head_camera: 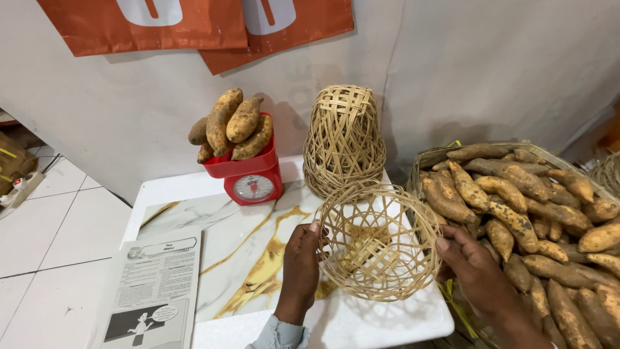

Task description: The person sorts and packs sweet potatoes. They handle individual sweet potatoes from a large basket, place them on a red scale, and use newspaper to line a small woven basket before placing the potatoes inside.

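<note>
Head view: open-weave round bamboo basket (378, 240) held tilted above white marble-patterned table (226, 232), mouth toward camera. Left hand (301, 268) gripping near rim, fingers pressed together; right hand (470, 264) clasping opposite rim, thumb on edge. Behind, stacked woven baskets (343, 139); red kitchen scale (248, 174) loaded with sweet potatoes (231, 126).

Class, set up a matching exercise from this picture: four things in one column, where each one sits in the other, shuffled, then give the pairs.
Things:
1. Red scale
2. Basket stack
3. Open basket
4. Printed sheet

Places:
A. Held between both hands
B. Table's left edge
C. Upside down by the wall
D. Under a few sweet potatoes

Pairs: 1-D, 2-C, 3-A, 4-B
</note>
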